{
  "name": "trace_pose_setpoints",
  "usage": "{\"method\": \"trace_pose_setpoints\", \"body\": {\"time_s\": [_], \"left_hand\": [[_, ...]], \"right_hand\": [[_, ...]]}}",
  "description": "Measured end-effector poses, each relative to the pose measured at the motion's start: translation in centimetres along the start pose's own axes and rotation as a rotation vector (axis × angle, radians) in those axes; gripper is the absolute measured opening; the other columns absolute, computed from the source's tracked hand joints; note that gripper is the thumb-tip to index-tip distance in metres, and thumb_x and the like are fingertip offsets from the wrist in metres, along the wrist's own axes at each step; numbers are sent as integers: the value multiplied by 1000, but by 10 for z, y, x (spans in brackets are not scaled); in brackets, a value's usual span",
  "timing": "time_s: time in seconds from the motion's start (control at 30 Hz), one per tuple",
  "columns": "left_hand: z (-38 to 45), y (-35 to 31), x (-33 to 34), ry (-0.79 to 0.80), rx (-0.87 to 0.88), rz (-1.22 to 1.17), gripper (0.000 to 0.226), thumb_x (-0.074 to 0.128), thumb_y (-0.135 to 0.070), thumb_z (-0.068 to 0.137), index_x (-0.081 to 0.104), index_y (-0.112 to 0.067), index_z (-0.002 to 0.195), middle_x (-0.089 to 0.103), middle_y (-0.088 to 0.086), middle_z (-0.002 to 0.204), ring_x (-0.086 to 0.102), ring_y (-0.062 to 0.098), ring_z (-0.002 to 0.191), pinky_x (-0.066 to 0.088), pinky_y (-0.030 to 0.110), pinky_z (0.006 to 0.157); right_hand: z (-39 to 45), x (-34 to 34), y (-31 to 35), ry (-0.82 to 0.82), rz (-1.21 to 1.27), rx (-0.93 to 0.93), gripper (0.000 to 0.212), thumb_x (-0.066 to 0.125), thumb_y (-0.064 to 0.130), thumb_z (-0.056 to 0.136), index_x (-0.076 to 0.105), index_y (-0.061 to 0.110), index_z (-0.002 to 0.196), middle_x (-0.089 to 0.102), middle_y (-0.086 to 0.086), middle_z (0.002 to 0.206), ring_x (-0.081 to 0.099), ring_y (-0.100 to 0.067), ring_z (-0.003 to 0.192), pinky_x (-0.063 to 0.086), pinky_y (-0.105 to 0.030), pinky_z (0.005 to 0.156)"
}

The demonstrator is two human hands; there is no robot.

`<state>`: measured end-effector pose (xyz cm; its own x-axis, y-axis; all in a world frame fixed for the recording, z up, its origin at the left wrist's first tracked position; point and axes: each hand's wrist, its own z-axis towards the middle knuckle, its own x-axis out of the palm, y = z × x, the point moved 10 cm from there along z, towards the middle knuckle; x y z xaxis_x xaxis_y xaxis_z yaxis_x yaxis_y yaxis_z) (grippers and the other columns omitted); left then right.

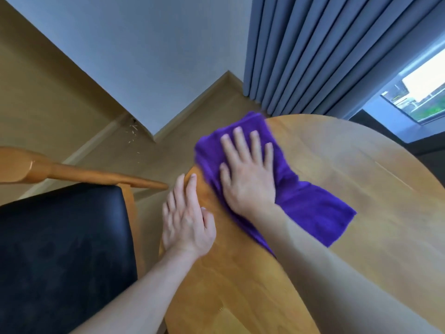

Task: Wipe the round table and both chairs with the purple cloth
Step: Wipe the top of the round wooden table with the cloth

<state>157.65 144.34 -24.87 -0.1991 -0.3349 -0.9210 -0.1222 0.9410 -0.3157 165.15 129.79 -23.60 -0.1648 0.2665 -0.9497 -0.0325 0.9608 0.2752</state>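
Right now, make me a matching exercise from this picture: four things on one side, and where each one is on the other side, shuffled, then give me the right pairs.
Things:
1. purple cloth
2. left hand
3. black chair seat
4. grey curtain

Places:
A. hanging beyond the far edge of the round table
B. resting on the table's left edge, holding nothing
C. spread on the tabletop under the right hand
D. left of the table, beside the wooden chair frame

Pairs: 1-C, 2-B, 3-D, 4-A
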Motion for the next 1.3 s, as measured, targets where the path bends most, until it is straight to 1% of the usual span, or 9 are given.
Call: {"method": "trace_pose_setpoints", "body": {"time_s": [0.17,0.3,0.43,0.63,0.8,0.93,1.07,1.17,1.3], "left_hand": [[1,2,1,0,-8,-2,75,36,-33,85,26,-14,157,32,13,162,39,33,143,38,55,113],[2,3,3,7,0,-2,76,35,-33,86,23,-16,159,32,11,162,41,30,141,42,53,109],[1,2,4,10,-2,12,75,34,-32,86,23,-15,158,32,12,162,40,32,141,42,55,110],[0,1,2,2,-1,-2,75,34,-33,86,22,-17,159,30,10,163,37,32,144,38,54,114],[1,3,2,9,-10,3,75,33,-37,86,22,-18,158,32,11,163,38,32,145,39,55,114],[1,2,2,-1,-6,19,75,33,-35,86,22,-17,158,33,12,162,40,32,142,40,53,111],[0,2,0,-5,-13,20,76,33,-35,86,22,-17,159,33,12,162,40,31,141,40,51,110],[0,1,-1,-12,-6,14,77,34,-34,86,21,-17,159,31,11,162,38,31,142,39,51,111],[0,2,0,1,-8,5,76,33,-37,87,21,-15,159,29,13,164,35,33,147,35,53,117]], "right_hand": [[-52,10,-23,140,-76,-440,64,32,55,103,17,36,163,9,10,171,1,-20,159,-2,-47,127],[-6,-27,-128,3,-55,74,70,30,62,98,16,38,162,7,10,172,1,-20,159,-4,-47,127],[22,-27,-121,-94,37,426,71,25,53,96,16,31,163,5,2,172,-2,-27,158,-4,-55,125],[-10,2,-13,36,-42,-111,64,25,49,102,16,31,163,7,3,172,-1,-28,158,-3,-54,126],[-71,12,-33,156,-102,-489,68,37,54,101,16,35,163,8,9,172,1,-22,159,-2,-48,127],[-21,-20,-109,34,-65,-88,70,34,57,98,17,37,162,11,9,171,3,-21,159,0,-47,127],[11,-19,-99,-60,12,277,69,26,50,97,15,32,163,6,1,172,-2,-27,158,-5,-54,126],[5,-8,-55,-50,16,230,68,26,47,99,14,31,163,6,-3,172,-2,-32,158,-3,-57,125],[-48,13,6,46,-35,-179,62,27,45,103,17,30,163,10,0,172,1,-30,158,2,-56,126]]}}
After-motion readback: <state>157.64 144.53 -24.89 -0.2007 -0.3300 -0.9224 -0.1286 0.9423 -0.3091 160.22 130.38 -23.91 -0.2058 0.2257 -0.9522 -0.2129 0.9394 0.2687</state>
